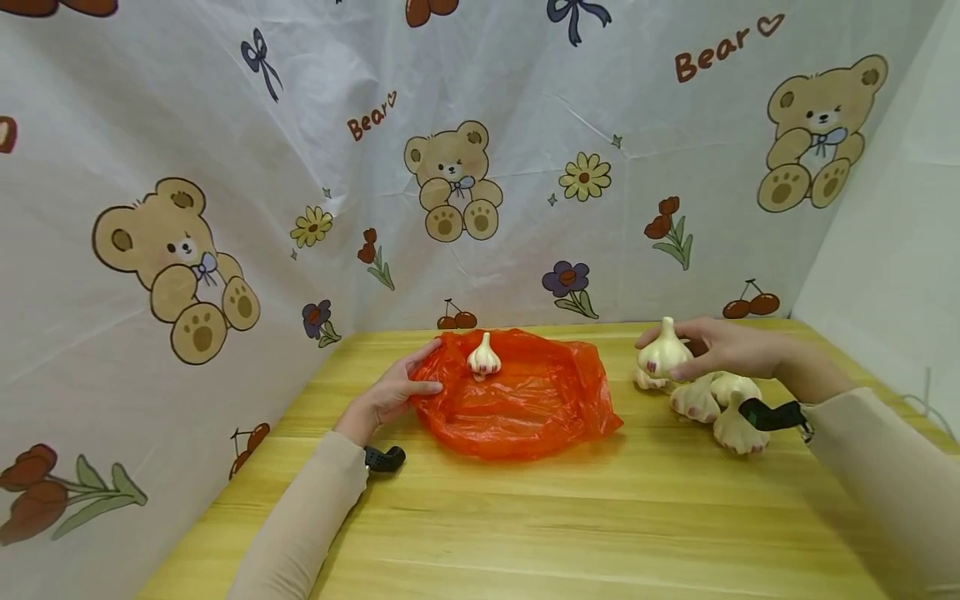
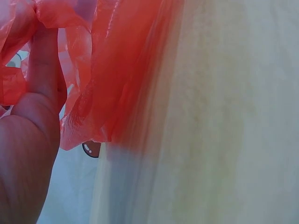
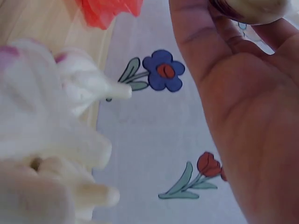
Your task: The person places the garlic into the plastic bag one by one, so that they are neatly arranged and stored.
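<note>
An orange-red plastic bag lies spread with its mouth facing up on the table. My left hand grips the bag's left edge, thumb over the rim; the left wrist view shows the thin plastic around the fingers. One garlic bulb sits in the bag near its back rim. On the right, my right hand holds another garlic bulb by its sides, stem up, above several more bulbs. In the right wrist view the held bulb shows only partly, at the top edge.
The wooden table meets a white cloth backdrop printed with bears and flowers at the back and left. A white wall stands on the right. Black wrist devices sit at both cuffs.
</note>
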Demonstrator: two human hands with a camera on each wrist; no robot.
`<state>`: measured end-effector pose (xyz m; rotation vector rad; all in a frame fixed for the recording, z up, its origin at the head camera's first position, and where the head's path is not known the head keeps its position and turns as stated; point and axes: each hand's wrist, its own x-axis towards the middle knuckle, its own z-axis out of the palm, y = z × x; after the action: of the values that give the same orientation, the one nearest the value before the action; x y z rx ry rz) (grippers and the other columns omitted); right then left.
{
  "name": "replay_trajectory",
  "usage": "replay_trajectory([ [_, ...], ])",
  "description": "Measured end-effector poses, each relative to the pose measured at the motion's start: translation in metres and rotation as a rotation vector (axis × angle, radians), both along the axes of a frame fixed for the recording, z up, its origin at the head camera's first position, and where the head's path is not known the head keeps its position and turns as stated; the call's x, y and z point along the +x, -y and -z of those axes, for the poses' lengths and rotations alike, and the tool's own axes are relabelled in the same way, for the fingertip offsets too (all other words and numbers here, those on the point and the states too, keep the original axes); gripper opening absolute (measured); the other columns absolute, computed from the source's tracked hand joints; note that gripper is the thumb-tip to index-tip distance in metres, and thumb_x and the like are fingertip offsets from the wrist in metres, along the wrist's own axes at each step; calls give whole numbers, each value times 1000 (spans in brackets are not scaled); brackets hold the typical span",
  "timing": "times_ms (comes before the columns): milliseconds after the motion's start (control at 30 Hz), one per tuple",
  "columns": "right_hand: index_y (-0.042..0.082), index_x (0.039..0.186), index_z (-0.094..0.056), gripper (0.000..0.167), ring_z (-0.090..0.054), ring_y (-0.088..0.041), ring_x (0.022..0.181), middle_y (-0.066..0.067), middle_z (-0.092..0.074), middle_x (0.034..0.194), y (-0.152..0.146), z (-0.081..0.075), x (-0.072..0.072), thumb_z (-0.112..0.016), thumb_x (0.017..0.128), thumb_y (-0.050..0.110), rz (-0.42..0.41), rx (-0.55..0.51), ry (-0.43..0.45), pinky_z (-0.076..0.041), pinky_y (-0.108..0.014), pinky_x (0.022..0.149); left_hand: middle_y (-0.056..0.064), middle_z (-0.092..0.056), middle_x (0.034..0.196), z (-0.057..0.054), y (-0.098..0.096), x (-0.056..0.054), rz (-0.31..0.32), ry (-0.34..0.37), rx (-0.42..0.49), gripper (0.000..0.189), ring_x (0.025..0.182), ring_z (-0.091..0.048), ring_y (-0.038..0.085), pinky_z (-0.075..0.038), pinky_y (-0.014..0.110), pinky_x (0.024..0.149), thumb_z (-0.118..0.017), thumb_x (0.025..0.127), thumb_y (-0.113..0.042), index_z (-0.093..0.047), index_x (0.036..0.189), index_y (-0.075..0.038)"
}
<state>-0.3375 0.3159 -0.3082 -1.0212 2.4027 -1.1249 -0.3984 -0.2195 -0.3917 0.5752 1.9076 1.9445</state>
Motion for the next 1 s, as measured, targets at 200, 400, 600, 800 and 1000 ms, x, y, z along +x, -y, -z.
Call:
replay_trajectory([
  [200, 10, 143, -52, 48, -67, -25, 98, -18, -63, 124, 19, -2, -4, -68, 99, 14, 0, 11, 1, -62, -32, 82, 3, -14, 174, -1, -1, -1, 5, -13, -3, 92, 156, -27, 38, -55, 36, 104, -64, 95, 8, -19, 166, -27],
  [400, 11, 143, -53, 48, -67, -27, 95, -15, -66, 115, 33, -5, -10, -69, 99, 18, 11, 23, -25, -62, -34, 81, 3, -16, 174, -4, -3, -1, 0, -8, -8, 92, 154, -29, 38, -56, 37, 103, -65, 95, 9, -20, 166, -28],
  [600, 18, 142, -57, 47, -67, -24, 105, -6, -68, 123, 54, -11, -11, -71, 98, 24, 31, 28, -86, -59, -31, 87, 4, -16, 174, -4, -3, -1, 1, -3, -10, 92, 154, -30, 38, -57, 36, 102, -64, 95, 9, -20, 166, -28],
  [800, 21, 139, -59, 48, -64, -26, 114, -3, -69, 126, 80, -14, -16, -75, 95, 32, 69, 10, -103, -58, -35, 93, 4, -16, 174, -2, -2, -2, 4, -1, 0, 91, 152, -33, 37, -58, 35, 100, -63, 95, 10, -20, 166, -28],
  [1000, 14, 135, -60, 52, -63, -24, 110, -6, -68, 119, 107, -9, -25, -77, 93, 38, 157, 20, -96, -57, -37, 96, 5, -16, 174, 0, -2, 1, 4, 9, -4, 92, 148, -38, 34, -58, 36, 99, -63, 95, 10, -19, 166, -28],
])
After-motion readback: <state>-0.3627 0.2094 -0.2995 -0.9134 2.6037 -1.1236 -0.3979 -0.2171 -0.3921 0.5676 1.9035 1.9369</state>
